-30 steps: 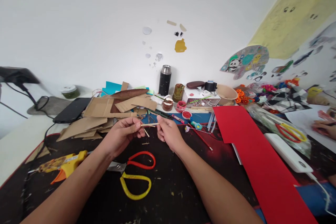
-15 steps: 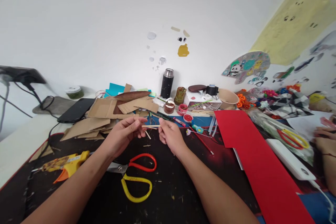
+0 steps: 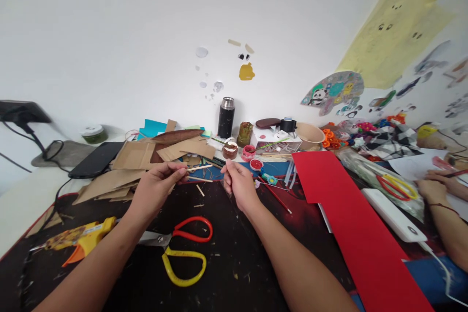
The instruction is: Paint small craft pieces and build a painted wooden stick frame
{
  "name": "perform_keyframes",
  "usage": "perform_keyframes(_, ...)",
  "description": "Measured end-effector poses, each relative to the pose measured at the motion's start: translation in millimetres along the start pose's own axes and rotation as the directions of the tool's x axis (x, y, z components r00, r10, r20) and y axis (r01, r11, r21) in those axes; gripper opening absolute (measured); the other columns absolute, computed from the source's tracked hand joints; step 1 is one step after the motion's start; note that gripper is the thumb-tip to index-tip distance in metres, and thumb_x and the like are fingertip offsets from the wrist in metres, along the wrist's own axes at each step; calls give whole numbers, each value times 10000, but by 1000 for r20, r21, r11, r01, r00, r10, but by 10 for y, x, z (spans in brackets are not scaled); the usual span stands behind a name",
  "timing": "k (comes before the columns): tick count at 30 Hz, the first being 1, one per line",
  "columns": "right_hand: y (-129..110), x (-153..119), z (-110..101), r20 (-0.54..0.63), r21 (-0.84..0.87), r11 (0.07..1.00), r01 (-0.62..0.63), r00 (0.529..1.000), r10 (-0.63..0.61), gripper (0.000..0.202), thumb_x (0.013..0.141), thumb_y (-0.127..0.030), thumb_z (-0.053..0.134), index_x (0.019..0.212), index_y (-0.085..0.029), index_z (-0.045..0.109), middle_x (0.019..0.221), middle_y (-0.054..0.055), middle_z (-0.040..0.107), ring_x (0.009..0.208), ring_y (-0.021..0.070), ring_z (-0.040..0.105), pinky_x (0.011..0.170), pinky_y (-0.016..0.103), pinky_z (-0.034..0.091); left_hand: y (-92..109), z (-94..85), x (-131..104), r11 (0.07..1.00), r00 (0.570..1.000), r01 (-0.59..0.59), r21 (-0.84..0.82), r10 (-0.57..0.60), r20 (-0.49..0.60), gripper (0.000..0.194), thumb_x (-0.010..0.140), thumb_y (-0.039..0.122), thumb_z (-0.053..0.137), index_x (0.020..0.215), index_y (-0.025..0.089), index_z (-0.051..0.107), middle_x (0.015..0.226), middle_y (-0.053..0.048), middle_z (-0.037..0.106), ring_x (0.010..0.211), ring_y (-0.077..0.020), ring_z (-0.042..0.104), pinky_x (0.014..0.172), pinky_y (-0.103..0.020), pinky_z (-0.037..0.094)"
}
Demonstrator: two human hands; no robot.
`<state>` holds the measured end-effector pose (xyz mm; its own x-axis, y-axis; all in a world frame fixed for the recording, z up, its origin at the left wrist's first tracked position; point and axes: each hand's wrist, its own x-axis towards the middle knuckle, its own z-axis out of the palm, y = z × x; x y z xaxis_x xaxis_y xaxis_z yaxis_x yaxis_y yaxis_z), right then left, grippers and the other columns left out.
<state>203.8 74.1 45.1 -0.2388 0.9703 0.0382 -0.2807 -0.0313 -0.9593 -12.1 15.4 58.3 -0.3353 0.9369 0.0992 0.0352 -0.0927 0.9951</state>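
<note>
My left hand (image 3: 161,186) pinches a thin wooden stick (image 3: 199,168) between thumb and fingers, its free end pointing right. Just below it is a second thin stick (image 3: 201,180); I cannot tell whether it lies on the mat or is held too. A short stick piece (image 3: 200,190) lies on the black mat. My right hand (image 3: 239,185) is apart from the stick, its fingers curled together with the thumb on top; whatever they may hold is hidden. Nearer to me lie scissors (image 3: 186,253) with one red and one yellow handle.
A yellow glue gun (image 3: 91,236) lies left, below cardboard pieces (image 3: 135,156). Paint jars (image 3: 230,149) and a black flask (image 3: 226,118) stand at the back. Red card (image 3: 351,224) and a white power strip (image 3: 393,214) are right, beside another person's hands (image 3: 437,185).
My right hand has come off the stick's right end, leaving a gap. My left hand has moved slightly left with the stick. The view has shifted a little to the right.
</note>
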Motion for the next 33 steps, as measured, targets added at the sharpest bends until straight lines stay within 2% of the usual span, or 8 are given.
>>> perform_keyframes(4,1,-12,11,44,10,1000,-11,999,11,539,884,-730,740,855,-198,654,538,-102,462,364,68,375,378,218,255,23,25,-22,999,1000,-6,36,6,-14,515,639,651,972,883,217,836,813,-51,804,754,-218,718,755,-331,581)
perform_keyframes(7,19,-26,30,91,-4,1000,-17,996,18,539,893,-731,722,916,-196,658,555,-103,492,362,69,393,376,213,261,41,48,-40,999,1000,-3,49,3,-10,514,629,642,976,890,221,839,909,-66,826,812,-233,736,799,-351,600)
perform_keyframes(12,70,-27,36,117,-76,997,-4,993,13,473,894,-668,740,857,-216,603,543,-103,505,372,77,419,380,215,266,44,82,-58,996,999,-19,86,17,31,515,599,658,980,843,228,834,934,-79,831,863,-259,738,812,-360,593)
perform_keyframes(16,103,-13,24,101,-127,992,-4,995,17,425,878,-612,766,826,-221,607,516,-104,492,380,85,410,386,223,272,43,82,-60,998,1000,1,65,-3,32,545,591,669,983,881,230,841,939,-73,832,856,-256,739,813,-354,586)
perform_keyframes(20,112,4,12,61,-130,991,16,998,-8,400,880,-587,760,814,-223,610,512,-109,472,381,84,394,388,224,284,56,54,-47,1000,999,14,-5,-14,-33,595,652,703,947,985,221,844,863,-57,811,789,-227,719,779,-335,578)
perform_keyframes(23,107,6,8,56,-144,989,28,998,-20,397,875,-589,761,816,-226,613,508,-106,471,382,88,394,387,226,279,62,36,-42,1000,999,-4,-17,3,-54,597,684,719,925,992,216,837,858,-52,801,782,-218,706,752,-317,567)
perform_keyframes(28,91,-5,7,61,-186,982,33,998,-22,404,859,-603,769,823,-225,630,497,-102,474,379,96,399,388,230,278,44,33,-48,994,999,-32,101,29,31,585,776,752,840,993,210,852,807,-64,791,751,-224,682,727,-318,531)
perform_keyframes(33,81,-15,14,54,-203,978,41,998,-30,365,862,-569,749,839,-220,641,494,-101,481,377,99,406,387,233,273,43,53,-49,982,991,-33,188,8,134,520,732,728,869,901,237,853,759,-49,776,718,-230,666,701,-320,519)
